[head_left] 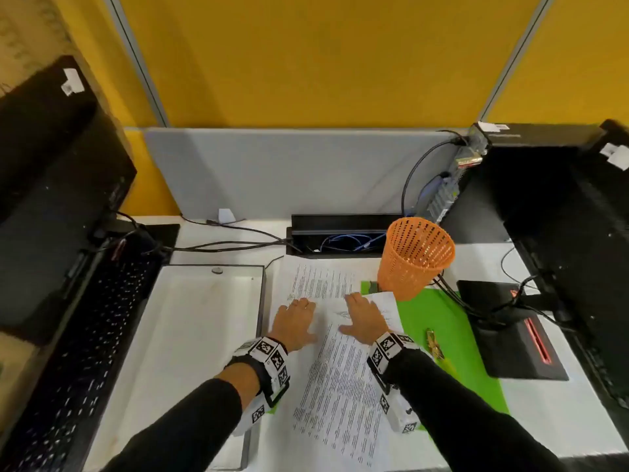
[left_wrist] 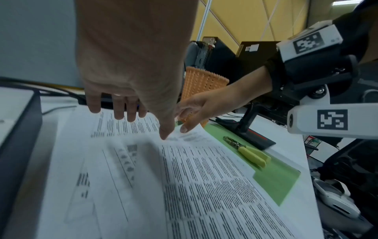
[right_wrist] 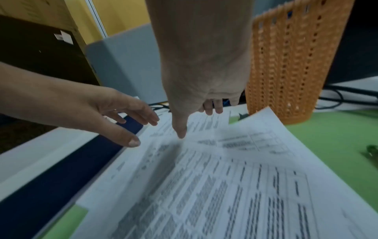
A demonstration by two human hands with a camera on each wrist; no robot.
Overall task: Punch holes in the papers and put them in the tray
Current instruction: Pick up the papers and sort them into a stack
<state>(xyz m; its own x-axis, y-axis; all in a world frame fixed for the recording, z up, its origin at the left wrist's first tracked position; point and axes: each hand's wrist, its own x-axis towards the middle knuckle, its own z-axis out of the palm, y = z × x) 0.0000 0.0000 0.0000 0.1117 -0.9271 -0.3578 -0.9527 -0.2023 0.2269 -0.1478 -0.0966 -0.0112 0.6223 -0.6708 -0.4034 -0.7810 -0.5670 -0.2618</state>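
though the papers (head_left: 340, 362) under my palms carry rows of printed text and tables, the print is too blurred in all three views for me to read a word of it, and my own hands cover their middle. the lower sheet edges are cut off by my black sleeves in the head view, and the green mat (head_left: 449, 338) shows only where the sheets stop. my left hand (head_left: 295, 321) lies palm down on the left part of the spread, fingers straight and a little apart, thumb pointing toward the other hand; it grips nothing. my right hand (head_left: 366, 316) lies the same way on the right part, fingers straight and loosely spread, thumb stretched left, also holding nothing; whether the fingertips press the sheet or hover just above it i cannot tell. in the right wrist view the top sheet's far right corner curls up off the mat. the hole punch (head_left: 434, 343), with yellow-green handles, lies on the mat to the right of the papers, apart from my right hand. the tray (head_left: 262, 301), white inside with a dark rim, sits just left of the papers. an orange mesh basket (head_left: 417, 257) stands behind my right hand. white stickers on the dark boxes (head_left: 558, 185) at both sides are too small to read; the bands on my wrists bear black-and-white square codes.
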